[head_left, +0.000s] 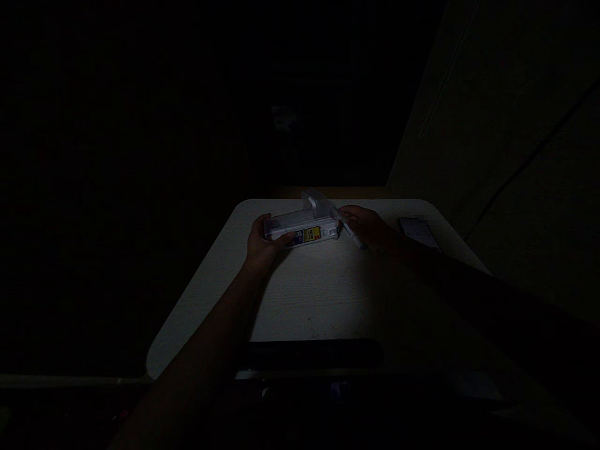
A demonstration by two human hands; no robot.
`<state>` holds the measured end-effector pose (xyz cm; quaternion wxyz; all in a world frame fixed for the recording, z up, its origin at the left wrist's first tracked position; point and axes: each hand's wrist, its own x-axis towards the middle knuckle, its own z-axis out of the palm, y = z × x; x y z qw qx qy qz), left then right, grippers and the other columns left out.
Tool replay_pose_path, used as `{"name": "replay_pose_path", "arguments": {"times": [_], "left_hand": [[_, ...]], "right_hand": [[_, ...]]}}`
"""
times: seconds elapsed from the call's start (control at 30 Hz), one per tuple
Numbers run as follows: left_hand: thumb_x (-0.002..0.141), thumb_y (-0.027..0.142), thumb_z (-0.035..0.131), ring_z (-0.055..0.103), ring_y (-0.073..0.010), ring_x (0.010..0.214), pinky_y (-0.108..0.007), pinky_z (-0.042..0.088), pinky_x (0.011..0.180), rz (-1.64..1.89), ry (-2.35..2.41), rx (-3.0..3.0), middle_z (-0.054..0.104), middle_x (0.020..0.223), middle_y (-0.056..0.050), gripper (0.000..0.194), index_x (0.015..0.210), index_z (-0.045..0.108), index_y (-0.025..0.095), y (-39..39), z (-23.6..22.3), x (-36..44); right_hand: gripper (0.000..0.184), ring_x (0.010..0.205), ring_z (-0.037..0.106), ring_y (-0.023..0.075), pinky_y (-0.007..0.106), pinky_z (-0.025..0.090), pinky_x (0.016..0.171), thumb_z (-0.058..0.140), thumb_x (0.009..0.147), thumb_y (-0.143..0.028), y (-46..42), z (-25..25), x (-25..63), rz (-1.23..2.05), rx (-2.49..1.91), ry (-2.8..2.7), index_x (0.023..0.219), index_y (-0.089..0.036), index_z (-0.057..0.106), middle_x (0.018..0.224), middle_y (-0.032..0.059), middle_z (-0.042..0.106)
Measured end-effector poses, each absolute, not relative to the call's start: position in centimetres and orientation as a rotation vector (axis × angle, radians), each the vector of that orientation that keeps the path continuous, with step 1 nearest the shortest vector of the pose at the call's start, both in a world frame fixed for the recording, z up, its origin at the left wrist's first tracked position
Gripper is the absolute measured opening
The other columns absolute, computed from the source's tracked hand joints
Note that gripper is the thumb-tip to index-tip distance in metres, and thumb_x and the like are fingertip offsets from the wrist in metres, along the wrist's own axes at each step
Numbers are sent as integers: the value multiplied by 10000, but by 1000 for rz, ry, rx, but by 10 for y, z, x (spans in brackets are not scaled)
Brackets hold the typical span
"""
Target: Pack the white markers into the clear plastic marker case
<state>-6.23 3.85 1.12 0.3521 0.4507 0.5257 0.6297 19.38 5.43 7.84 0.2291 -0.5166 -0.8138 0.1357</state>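
Head view: the scene is very dark, with only a pale, rounded-corner table [309, 294] lit in the middle. Near the table's far edge lies a long, clear plastic box [302, 227] with a yellow and dark label on its near side; its clear lid [315, 202] stands raised at the far right end of the box. The left hand [263, 245] wraps around the box's left end, thumb on the near side and fingers curled over the top, so it is clamped on the box. The right hand [370, 228] sits just beside the box's right end, its fingers closed around a slim white pen [349, 230] that slants from the box's right end down toward the table's near right. The pen's upper end is at or touching the box's right end; which one, the darkness hides. Farther right, close to the table's right edge, a flat dark phone-like slab [419, 230] lies apart from the hands. Along the table's near edge runs a dark, long bar [309, 353].
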Motion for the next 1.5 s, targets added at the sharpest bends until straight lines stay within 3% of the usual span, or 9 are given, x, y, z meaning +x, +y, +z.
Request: {"name": "replay_pose_path", "arguments": {"times": [0.23,0.37,0.77,0.9,1.03,1.2,1.33,1.4,1.5], "left_hand": [[464,316,913,618,-257,1084,-418,542,965,1628,1352,1188,604,1166,-85,822,1202,565,214,39,8,-64],[446,322,909,614,-252,1060,-405,544,945,1619,1349,1194,597,1118,-73,815,1177,566,209,39,11,-63],[411,353,900,608,-233,1011,-388,534,914,1612,1310,1176,604,1108,-72,839,1161,553,208,37,13,-61],[430,337,895,616,-238,1025,-397,535,929,1617,1321,1177,613,1114,-72,810,1157,561,210,37,13,-61],[455,337,900,628,-237,1019,-401,539,934,1606,1337,1194,614,1104,-69,811,1181,562,207,36,12,-62],[494,344,890,612,-265,1109,-426,521,993,1591,1353,1208,612,1166,-84,807,1216,553,219,34,11,-62],[484,346,898,598,-272,1151,-424,496,1036,1594,1381,1238,607,1182,-91,807,1204,563,205,35,11,-61],[481,353,904,603,-272,1141,-431,498,1033,1595,1378,1241,611,1172,-89,808,1199,565,205,36,11,-62],[468,357,914,615,-274,1123,-435,513,1009,1592,1377,1218,623,1161,-85,817,1194,569,213,38,10,-63]], "right_hand": [[318,730,633,133,229,488,684,419,967,-203,74,72,178,697,-1400,-2185,859,-126,708,870,66,729],[226,859,647,157,242,492,783,519,886,-151,77,72,182,552,-1378,-2263,775,-150,716,916,66,730],[351,1033,690,192,281,514,899,526,928,-161,74,81,203,396,-1562,-2354,1238,-147,689,1203,113,741],[382,1209,635,243,363,470,1062,608,878,-161,77,81,210,192,-1473,-2484,1249,-114,687,1297,156,696],[442,1324,568,246,364,442,1088,529,906,-129,71,80,196,120,-1442,-2617,1337,-133,625,1439,155,615],[441,1249,591,314,434,420,1027,354,946,-97,61,81,189,-272,-1574,-2740,1295,-48,619,1341,233,634],[420,1216,599,352,511,357,1065,377,936,-118,54,82,188,-468,-1601,-2716,1264,-33,626,1253,249,667],[410,1200,610,336,477,374,1059,416,929,-139,53,83,184,-427,-1570,-2745,1271,-40,620,1255,243,666],[407,1123,654,281,363,470,915,384,957,-154,53,84,177,-303,-1585,-2796,1283,-70,612,1294,225,643]]}}
